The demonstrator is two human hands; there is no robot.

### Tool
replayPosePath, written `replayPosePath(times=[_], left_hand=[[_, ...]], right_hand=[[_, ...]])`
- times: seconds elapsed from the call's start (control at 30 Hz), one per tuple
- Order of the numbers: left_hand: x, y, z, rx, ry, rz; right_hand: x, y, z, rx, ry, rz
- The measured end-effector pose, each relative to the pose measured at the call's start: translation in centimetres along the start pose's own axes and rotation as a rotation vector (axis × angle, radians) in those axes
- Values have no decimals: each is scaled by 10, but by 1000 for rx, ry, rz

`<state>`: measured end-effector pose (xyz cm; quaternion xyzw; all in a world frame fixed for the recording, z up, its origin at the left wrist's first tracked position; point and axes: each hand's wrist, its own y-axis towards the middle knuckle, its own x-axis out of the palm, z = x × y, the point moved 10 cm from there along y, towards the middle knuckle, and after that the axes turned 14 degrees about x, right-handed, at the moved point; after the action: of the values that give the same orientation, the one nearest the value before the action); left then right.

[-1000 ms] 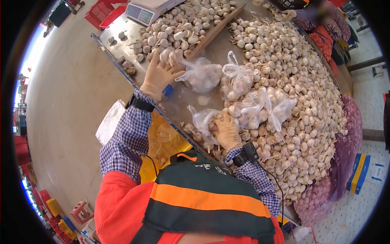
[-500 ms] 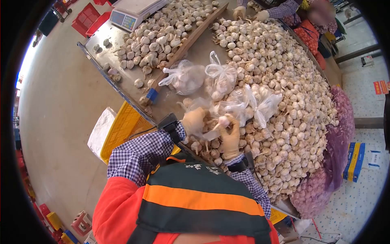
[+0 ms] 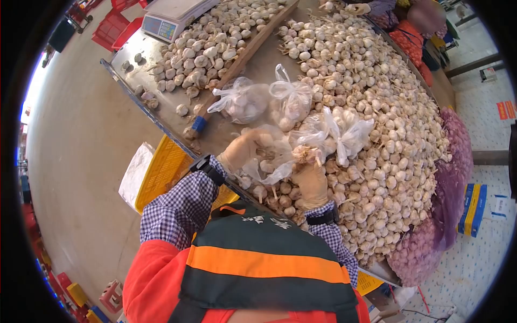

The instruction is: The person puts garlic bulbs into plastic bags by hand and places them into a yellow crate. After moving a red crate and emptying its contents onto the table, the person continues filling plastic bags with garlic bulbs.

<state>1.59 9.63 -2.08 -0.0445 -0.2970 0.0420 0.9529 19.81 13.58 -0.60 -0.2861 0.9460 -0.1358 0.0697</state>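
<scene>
My left hand, in a pale glove, is closed on the edge of a clear plastic bag whose mouth stands open, with garlic inside. At the bag's right side, my gloved right hand has its fingers closed round garlic. Beyond the hands lie two tied bags of garlic, one on the left and one beside it. Another knotted bag rests on the garlic heap, just right of my right hand.
A wooden bar divides the metal table between two garlic heaps. At the back left stands a scale. A co-worker's gloved hand is at the far edge. Yellow crate is left; purple net sacks are right.
My left hand has moved left and spread the bag's mouth wider. My right hand has shifted slightly right, its grip now round garlic from above. The co-worker's hands have moved farther back.
</scene>
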Motion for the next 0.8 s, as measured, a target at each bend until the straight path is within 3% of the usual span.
replayPosePath(times=[0.03,0.1,0.17,0.23,0.3,0.33,0.37,0.4,0.43,0.47,0.5,0.57,0.63,0.73,0.77,0.8], left_hand=[[11,-4,12,21,-365,29],[15,-12,10,18,-455,34],[34,-20,7,-4,-779,145],[49,-27,3,-9,-927,42],[65,-30,10,32,-1197,-37],[38,-29,-11,48,-1158,199],[32,-30,-19,51,-1155,194],[22,-30,-11,171,-867,185],[22,-33,0,189,-786,182],[21,-35,10,205,-704,179],[24,-37,26,211,-701,179],[31,-36,43,145,-931,176],[1,-31,72,270,-778,226],[-15,-15,158,382,-1052,-126],[-94,-8,159,428,-862,263],[-131,-5,186,504,-464,372]], right_hand=[[2,-2,-19,-63,-482,175],[14,-4,-35,63,543,-23],[35,-10,-69,70,430,-39],[80,-34,-141,-518,-607,25],[94,-35,-131,-576,-758,34],[104,-36,-129,-638,-903,32],[103,-36,-130,-644,-903,35],[100,-39,-136,-657,-840,7],[98,-45,-141,-668,-777,-23],[85,-51,-147,-629,-654,63],[83,-53,-143,-635,-652,61],[56,-45,-128,-523,-551,248],[45,-35,-113,-442,-475,278],[50,-25,-97,-245,-377,113],[52,-23,-96,-236,-377,113],[66,-22,-97,-268,-415,20]])
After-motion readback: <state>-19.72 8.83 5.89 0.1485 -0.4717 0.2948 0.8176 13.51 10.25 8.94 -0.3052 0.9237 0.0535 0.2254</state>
